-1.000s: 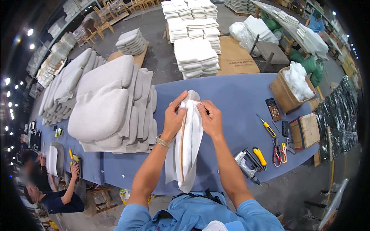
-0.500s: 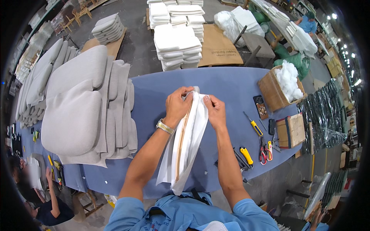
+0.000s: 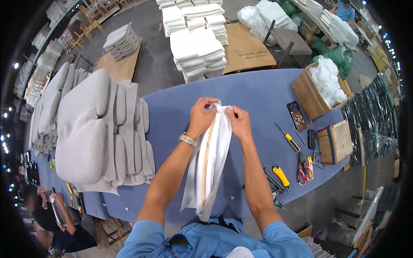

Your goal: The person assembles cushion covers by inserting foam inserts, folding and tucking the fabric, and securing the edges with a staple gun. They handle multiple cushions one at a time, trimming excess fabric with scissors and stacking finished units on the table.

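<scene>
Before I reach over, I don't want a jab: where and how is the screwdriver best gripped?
Probably by its yellow handle, coming down from above on the near side: the handle is thick, the thin shaft points away to the far left, and pliers lie close to the butt end.

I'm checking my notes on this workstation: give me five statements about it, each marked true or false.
1. The left hand and the right hand both hold the white cloth piece near its far end. True.
2. The wristwatch is on the right wrist. False: it is on the left wrist.
3. A yellow-handled pointed tool lies on the blue tabletop, to the right of the hands. True.
4. The pile of grey cushions is to the right of the hands. False: it is to their left.
5. The cardboard box holds fluffy white stuffing. True.
</scene>
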Available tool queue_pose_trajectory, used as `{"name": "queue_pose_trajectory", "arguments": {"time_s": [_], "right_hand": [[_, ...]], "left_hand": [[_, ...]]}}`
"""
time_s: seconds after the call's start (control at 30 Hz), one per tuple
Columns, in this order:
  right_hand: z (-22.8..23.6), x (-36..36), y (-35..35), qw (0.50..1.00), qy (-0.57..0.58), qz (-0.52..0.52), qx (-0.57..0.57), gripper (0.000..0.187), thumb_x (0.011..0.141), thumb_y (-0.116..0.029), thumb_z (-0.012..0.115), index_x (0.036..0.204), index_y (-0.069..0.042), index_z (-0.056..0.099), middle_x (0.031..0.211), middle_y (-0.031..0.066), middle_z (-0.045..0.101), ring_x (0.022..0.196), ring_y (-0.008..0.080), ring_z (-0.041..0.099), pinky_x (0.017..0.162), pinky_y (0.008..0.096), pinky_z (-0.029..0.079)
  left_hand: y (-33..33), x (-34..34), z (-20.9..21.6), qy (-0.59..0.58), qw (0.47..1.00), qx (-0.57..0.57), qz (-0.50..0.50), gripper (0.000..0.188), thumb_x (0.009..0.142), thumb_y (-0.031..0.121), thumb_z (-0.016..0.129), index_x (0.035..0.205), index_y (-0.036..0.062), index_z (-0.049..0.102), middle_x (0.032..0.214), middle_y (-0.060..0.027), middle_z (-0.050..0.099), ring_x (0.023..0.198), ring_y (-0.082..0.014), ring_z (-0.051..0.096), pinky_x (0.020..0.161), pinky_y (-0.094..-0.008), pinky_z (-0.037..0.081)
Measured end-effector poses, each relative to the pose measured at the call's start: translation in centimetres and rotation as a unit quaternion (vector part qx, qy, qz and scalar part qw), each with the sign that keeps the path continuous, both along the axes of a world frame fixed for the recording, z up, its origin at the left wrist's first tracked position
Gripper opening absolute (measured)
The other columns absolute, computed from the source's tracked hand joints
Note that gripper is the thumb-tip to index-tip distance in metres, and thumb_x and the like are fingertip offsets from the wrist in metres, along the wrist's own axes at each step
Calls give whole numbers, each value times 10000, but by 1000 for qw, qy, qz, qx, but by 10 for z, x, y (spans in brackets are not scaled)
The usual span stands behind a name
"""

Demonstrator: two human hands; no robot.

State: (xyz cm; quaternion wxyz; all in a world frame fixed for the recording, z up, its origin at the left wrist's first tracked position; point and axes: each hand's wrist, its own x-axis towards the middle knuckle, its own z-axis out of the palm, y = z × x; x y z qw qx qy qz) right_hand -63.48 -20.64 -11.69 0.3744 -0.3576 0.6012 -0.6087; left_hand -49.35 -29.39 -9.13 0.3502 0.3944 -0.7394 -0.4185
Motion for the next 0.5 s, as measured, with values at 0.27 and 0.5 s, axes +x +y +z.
{"name": "queue_pose_trajectory", "arguments": {"time_s": [0.27,0.5], "right_hand": [[1,2,-3,966,235,-106,-1,226,962,-221,650,948,-5,717,804,128,666,723,271,597,677,400,478],[42,56,40,925,221,-309,-23,206,956,-202,644,898,-13,701,866,144,653,767,333,629,688,454,485]], "left_hand": [[1,-15,-38,54,998,-18,-4,219,953,74,664,1146,40,763,1304,-152,692,1223,-268,639,1048,-373,491],[65,-43,13,139,981,130,48,216,1010,135,634,1037,-38,761,1258,-130,717,1118,-172,649,989,-316,501]]}}
